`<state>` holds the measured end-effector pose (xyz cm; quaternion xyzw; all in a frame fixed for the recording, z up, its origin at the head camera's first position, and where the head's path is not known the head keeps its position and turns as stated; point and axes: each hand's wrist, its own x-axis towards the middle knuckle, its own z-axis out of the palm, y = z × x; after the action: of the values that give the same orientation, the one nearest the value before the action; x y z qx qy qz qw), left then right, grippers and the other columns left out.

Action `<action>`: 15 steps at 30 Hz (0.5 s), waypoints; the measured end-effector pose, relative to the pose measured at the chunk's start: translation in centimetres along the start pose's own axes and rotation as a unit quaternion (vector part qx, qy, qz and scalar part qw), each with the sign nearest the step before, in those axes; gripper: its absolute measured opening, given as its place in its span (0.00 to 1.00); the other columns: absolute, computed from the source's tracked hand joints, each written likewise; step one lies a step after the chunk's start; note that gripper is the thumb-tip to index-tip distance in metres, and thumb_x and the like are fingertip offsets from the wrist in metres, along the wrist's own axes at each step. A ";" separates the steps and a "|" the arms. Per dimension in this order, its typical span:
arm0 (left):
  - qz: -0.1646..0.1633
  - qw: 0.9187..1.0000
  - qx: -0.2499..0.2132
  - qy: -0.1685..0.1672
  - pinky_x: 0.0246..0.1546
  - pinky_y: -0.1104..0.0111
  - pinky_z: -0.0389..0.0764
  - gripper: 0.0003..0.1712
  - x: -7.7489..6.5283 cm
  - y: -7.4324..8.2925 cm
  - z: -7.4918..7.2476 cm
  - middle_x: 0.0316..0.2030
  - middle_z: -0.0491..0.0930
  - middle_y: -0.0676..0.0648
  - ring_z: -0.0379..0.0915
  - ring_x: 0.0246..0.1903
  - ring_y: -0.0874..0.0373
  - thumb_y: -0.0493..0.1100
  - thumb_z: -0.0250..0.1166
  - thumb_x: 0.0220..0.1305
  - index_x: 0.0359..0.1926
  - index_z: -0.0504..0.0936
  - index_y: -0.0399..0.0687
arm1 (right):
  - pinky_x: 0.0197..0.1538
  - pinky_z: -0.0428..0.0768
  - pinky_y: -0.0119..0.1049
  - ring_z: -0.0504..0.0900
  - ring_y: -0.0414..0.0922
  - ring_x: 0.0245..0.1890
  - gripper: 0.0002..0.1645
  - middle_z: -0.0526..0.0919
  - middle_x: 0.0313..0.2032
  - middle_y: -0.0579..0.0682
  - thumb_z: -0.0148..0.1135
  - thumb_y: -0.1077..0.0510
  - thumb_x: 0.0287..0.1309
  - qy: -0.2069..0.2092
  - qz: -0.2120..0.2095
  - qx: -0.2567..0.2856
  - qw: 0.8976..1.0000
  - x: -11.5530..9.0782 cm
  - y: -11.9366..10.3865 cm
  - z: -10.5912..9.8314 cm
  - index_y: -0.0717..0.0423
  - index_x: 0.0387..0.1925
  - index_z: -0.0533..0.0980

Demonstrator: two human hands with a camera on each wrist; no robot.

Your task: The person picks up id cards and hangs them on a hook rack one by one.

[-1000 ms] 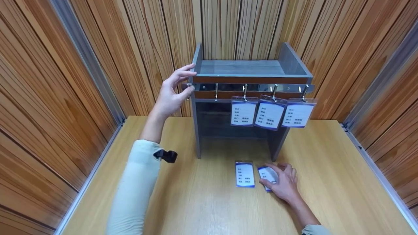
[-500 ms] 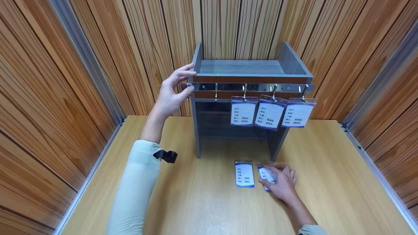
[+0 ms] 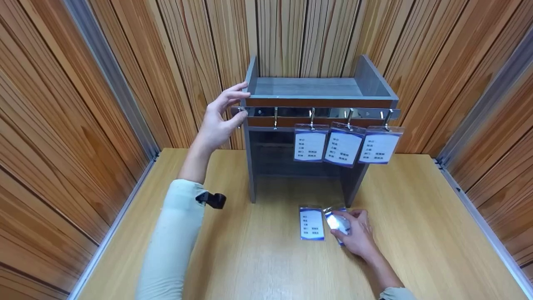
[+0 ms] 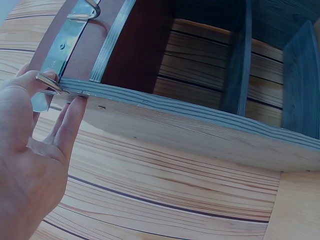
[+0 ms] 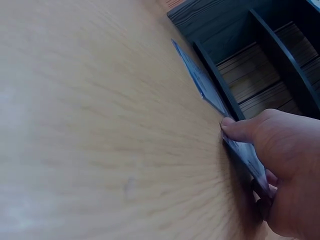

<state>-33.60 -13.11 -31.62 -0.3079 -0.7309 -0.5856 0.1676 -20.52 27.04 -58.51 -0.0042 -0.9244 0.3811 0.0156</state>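
My left hand (image 3: 220, 118) holds the upper left corner of a grey wooden shelf (image 3: 325, 87), its thumb at the end of the metal hook rail (image 3: 291, 111) in the head view. Beside that thumb, a hook (image 4: 52, 82) shows in the left wrist view. Down on the table, my right hand (image 3: 358, 233) pinches a clear-sleeved ID badge (image 3: 338, 223) by its long sides. The badge is tilted, with one edge off the wood in the right wrist view, and glare hides its print. A second badge (image 3: 311, 223) lies flat just left of it.
Three badges, the left one (image 3: 310, 143), the middle one (image 3: 344, 144) and the right one (image 3: 381, 145), hang from hooks on the rail. A bare hook (image 3: 275, 118) is left of them. Wood-panelled walls (image 3: 83, 104) enclose the table (image 3: 258, 258).
The badge under my right hand has tipped up off the table and now catches the light. My right hand has shifted slightly left. The left hand stays on the shelf corner.
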 end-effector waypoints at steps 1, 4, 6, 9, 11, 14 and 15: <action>0.000 1.000 0.000 0.000 0.88 0.45 0.66 0.22 0.0 0.0 0.0 0.85 0.70 0.43 0.68 0.84 0.46 0.29 0.62 0.80 0.70 0.80 0.37 | 0.67 0.67 0.63 0.66 0.68 0.71 0.31 0.61 0.70 0.69 0.78 0.58 0.70 -0.004 0.001 0.000 1.000 0.0 -0.1 0.0 0.53 0.72 0.82; 0.000 1.000 -0.001 0.001 0.87 0.47 0.67 0.22 0.0 0.0 0.0 0.85 0.70 0.44 0.69 0.83 0.47 0.29 0.63 0.79 0.70 0.81 0.38 | 0.69 0.66 0.67 0.67 0.70 0.73 0.31 0.62 0.73 0.70 0.77 0.58 0.70 -0.010 0.002 -0.006 1.000 -0.1 -0.2 -0.1 0.53 0.72 0.82; 0.000 1.000 -0.002 0.001 0.87 0.47 0.67 0.21 -0.1 -0.1 0.1 0.85 0.70 0.44 0.69 0.83 0.46 0.29 0.63 0.79 0.69 0.81 0.38 | 0.70 0.65 0.69 0.67 0.71 0.76 0.30 0.63 0.74 0.70 0.77 0.58 0.71 -0.012 -0.001 -0.009 1.000 -0.1 -0.3 -0.1 0.53 0.71 0.83; 0.001 1.000 -0.002 0.002 0.87 0.47 0.67 0.21 0.0 0.0 0.0 0.85 0.70 0.44 0.69 0.83 0.47 0.29 0.63 0.79 0.69 0.81 0.39 | 0.71 0.65 0.71 0.67 0.72 0.79 0.30 0.64 0.76 0.70 0.77 0.59 0.70 -0.009 -0.009 -0.018 1.000 0.1 -0.3 -0.1 0.55 0.71 0.83; 0.000 1.000 -0.005 0.001 0.87 0.47 0.68 0.21 0.0 0.0 0.0 0.85 0.70 0.44 0.69 0.83 0.46 0.29 0.63 0.79 0.69 0.81 0.38 | 0.70 0.65 0.71 0.67 0.71 0.78 0.32 0.66 0.77 0.70 0.78 0.59 0.68 -0.003 -0.013 -0.020 1.000 0.2 -0.3 0.0 0.57 0.71 0.83; -0.002 1.000 -0.011 0.001 0.87 0.47 0.67 0.21 -0.1 0.0 0.0 0.85 0.70 0.43 0.69 0.83 0.46 0.28 0.63 0.79 0.68 0.82 0.38 | 0.70 0.66 0.70 0.68 0.71 0.77 0.36 0.67 0.75 0.71 0.80 0.59 0.62 0.010 -0.013 -0.015 1.000 0.3 -0.3 0.1 0.59 0.72 0.82; -0.002 1.000 -0.013 0.001 0.87 0.47 0.67 0.21 -0.1 0.0 0.0 0.85 0.70 0.43 0.69 0.83 0.46 0.28 0.63 0.79 0.68 0.82 0.38 | 0.70 0.66 0.70 0.69 0.71 0.76 0.37 0.68 0.74 0.71 0.81 0.59 0.61 0.015 -0.013 -0.013 1.000 0.3 -0.2 0.1 0.59 0.71 0.82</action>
<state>-33.55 -13.10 -31.67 -0.3078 -0.7238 -0.5955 0.1635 -20.87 26.80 -58.42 0.0018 -0.9289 0.3687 0.0341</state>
